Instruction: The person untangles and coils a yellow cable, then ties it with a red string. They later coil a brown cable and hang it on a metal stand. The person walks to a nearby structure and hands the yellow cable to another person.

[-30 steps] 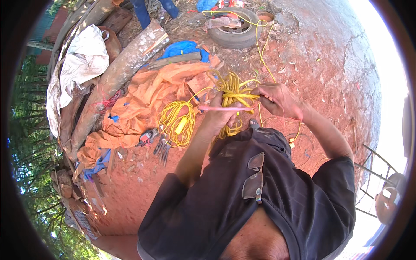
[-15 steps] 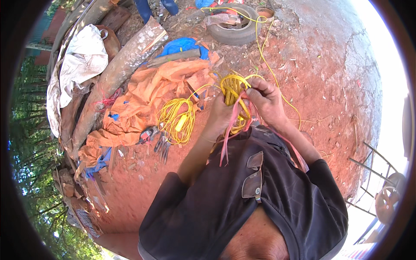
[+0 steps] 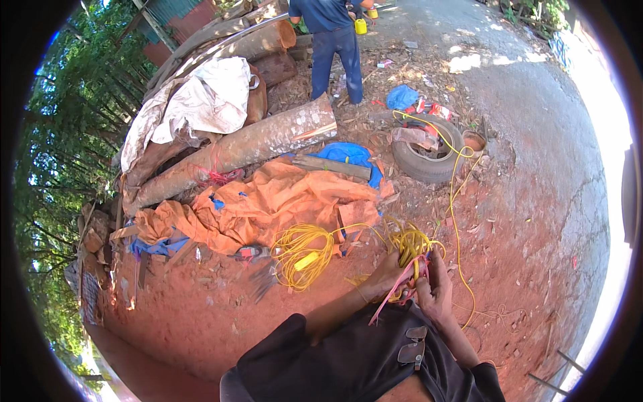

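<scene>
My left hand (image 3: 384, 275) is closed around a gathered coil of yellow cord (image 3: 410, 240), held in front of my dark shirt. A pink strip (image 3: 388, 299) passes around the coil and its loose end hangs down beside my left wrist. At the coil's right side, my right hand (image 3: 437, 289) has thumb and fingers closed on the pink strip; the exact grip is partly hidden. A second, looser coil of yellow cord (image 3: 295, 249) lies on the ground to the left, with a yellow block (image 3: 307, 260) on it. One cord runs between the two coils.
An orange tarp (image 3: 268, 201) spreads beyond the loose coil, beside a thick log (image 3: 234, 157). A tyre (image 3: 429, 161) lies farther off, with yellow cord trailing over it and down to my right. At the back stands a person (image 3: 335, 47) in blue. Metal bars (image 3: 556, 375) stick out at lower right.
My view has lifted, so the scene sits lower and the person at the back shows more fully. My hands still hold the coil; my right fingers have shifted down along its side.
</scene>
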Demonstrator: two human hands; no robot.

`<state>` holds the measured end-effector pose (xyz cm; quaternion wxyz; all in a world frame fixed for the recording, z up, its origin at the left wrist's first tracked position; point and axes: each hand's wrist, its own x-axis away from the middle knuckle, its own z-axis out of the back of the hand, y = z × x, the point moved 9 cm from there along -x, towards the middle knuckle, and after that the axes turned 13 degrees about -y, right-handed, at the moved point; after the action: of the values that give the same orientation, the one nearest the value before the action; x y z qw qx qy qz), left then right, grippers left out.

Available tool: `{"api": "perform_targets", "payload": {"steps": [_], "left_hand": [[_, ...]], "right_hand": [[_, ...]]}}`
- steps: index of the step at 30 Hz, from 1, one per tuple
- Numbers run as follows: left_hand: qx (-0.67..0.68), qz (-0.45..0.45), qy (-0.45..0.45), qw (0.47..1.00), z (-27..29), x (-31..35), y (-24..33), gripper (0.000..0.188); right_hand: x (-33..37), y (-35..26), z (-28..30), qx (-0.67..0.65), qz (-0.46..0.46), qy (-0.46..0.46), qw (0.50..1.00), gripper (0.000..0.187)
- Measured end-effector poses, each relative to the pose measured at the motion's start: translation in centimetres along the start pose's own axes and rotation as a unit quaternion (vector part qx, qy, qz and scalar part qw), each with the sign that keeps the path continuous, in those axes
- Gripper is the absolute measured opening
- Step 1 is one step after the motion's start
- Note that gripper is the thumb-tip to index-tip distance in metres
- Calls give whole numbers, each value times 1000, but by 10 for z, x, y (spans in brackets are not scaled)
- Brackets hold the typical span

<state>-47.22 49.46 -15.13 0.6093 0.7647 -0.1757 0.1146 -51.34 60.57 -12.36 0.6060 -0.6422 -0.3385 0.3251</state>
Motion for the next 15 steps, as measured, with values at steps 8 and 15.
{"api": "perform_targets", "payload": {"steps": [8, 15], "left_hand": [[38, -79, 10, 996, 4, -12, -7, 38], [63, -44, 6, 997, 3, -4, -3, 45]], "right_hand": [[-4, -37, -9, 377, 118, 88, 914, 60], [-4, -16, 10, 210, 77, 58, 973, 45]]}}
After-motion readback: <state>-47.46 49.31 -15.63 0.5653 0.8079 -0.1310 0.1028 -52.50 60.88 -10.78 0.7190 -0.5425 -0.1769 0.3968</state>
